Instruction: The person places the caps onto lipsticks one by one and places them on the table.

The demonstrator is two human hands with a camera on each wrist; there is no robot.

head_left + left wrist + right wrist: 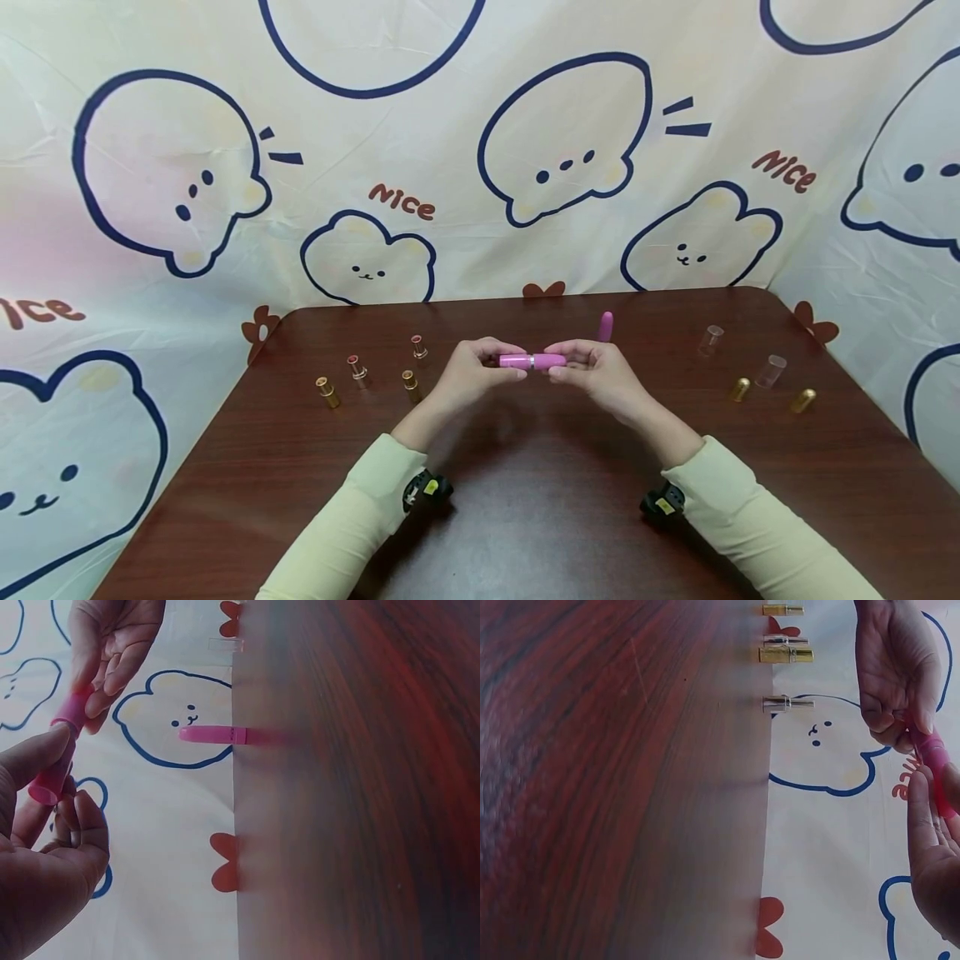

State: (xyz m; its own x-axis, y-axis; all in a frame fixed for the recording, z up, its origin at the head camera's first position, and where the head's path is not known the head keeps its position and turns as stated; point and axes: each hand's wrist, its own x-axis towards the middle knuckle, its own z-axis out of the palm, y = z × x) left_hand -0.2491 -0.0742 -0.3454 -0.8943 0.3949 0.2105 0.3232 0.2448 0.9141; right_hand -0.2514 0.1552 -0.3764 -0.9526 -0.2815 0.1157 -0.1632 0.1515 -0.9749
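Note:
A pink lipstick tube (513,361) with a silver band at its middle is held level above the table. My left hand (483,364) pinches its left end between thumb and fingers. The other end is pinched by my right hand (596,372). In the left wrist view the same pink tube (51,784) slants, its near end round and flat. The right wrist view shows the tube (932,754) at the right edge, between both hands. Just behind my right hand stands a second pink tube (606,326) with a rounded top, its base hidden by the hand in the head view.
Several uncapped lipsticks stand at the left, gold ones (327,392) and silver ones (357,371). To the right are two clear caps (771,372) and two gold caps (804,401). A printed cloth (465,167) hangs behind the dark wooden table (510,517).

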